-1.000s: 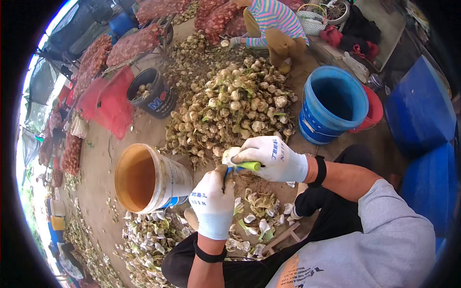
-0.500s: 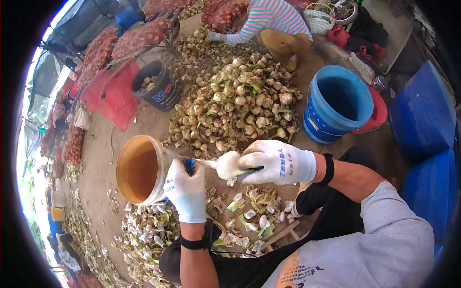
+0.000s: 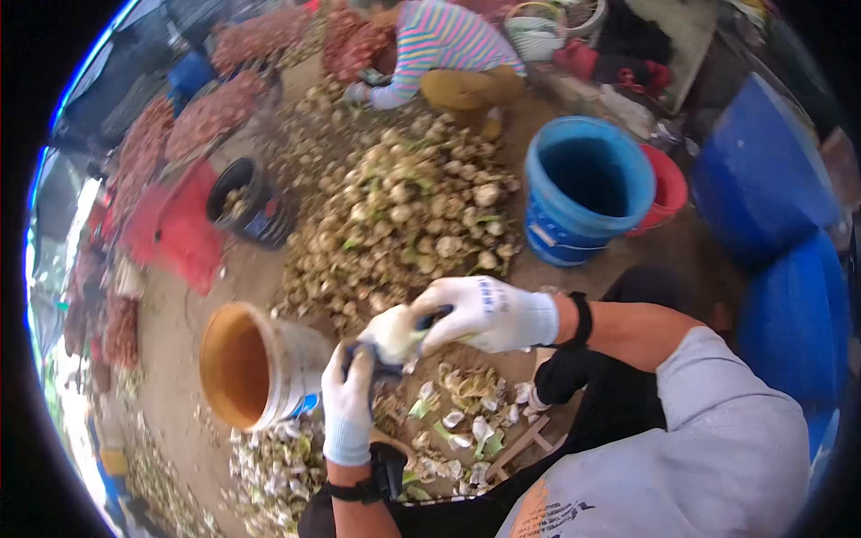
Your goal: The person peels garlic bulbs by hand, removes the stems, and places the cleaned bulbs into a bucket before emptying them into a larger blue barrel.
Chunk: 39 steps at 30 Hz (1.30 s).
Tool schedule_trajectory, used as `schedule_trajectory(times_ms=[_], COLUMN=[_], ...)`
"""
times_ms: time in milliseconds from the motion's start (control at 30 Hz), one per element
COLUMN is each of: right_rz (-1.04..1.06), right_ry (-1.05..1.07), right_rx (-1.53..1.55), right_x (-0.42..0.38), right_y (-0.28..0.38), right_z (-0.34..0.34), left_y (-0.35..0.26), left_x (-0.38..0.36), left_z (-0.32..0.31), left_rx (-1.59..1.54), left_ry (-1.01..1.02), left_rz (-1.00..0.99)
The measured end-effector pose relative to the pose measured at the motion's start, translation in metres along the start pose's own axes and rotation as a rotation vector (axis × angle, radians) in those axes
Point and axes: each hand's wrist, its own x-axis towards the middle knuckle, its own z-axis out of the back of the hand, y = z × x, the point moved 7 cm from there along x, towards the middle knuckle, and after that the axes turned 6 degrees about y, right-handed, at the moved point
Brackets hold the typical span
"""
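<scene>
A smooth, pale white bulb [image 3: 391, 334] is held up in front of me, blurred by motion. My right hand [image 3: 480, 314], in a white glove with dark blue fingertips, grips it from the right. On the bulb's left and lower side, the gloved fingers of my left hand [image 3: 352, 394] are bent against it. The fingers partly cover the bulb. Beyond my hands lies a large pile of dirty bulbs [image 3: 404, 211], some with green leaf stubs. Peeled white and green skins [image 3: 282, 466] are scattered on the ground below.
A tilted whitish bucket [image 3: 300, 363] is beside my left hand. A blue bucket [image 3: 583, 193] and a red bucket [image 3: 665, 188] stand right of the pile. Farther off are a dark bucket [image 3: 256, 211], filled red mesh bags [image 3: 215, 112] and a crouching person in a striped top [image 3: 457, 40].
The view has shifted, with surroundings sliding left. My left hand has come to the bulb's side; before, it was apart, pulling a pale strip. My right hand still grips the bulb.
</scene>
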Motion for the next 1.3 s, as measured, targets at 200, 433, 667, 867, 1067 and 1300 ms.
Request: schedule_trajectory(times_ms=[200, 433, 667, 867, 1067, 1300], right_rz=[-0.031, -0.108, -0.214, -0.443, -0.851, -1.366], right_ry=[0.046, -0.022, -0.415, -0.851, -0.623, -0.043], right_rx=[0.263, 0.341, 0.189, -0.744, -1.141, -0.553], right_x=[0.001, -0.002, -0.001, -0.051, -0.089, -0.097], right_y=[0.008, 0.005, -0.003, -0.042, -0.115, -0.300], right_z=[-0.008, -0.001, 0.050, 0.188, 0.202, 0.114], left_y=[-0.003, 0.017, 0.021, 0.065, 0.056, 0.039], left_x=[0.004, -0.005, -0.009, -0.030, -0.032, -0.020], left_z=[-0.008, -0.015, -0.083, -0.119, -0.125, -0.119], left_rx=[0.161, 0.021, 0.083, 1.135, 0.997, 0.949], left_ry=[0.012, -0.295, 0.377, 0.814, 0.923, 0.945], left_rz=[0.030, -0.051, 0.452, 0.181, 0.014, 0.010])
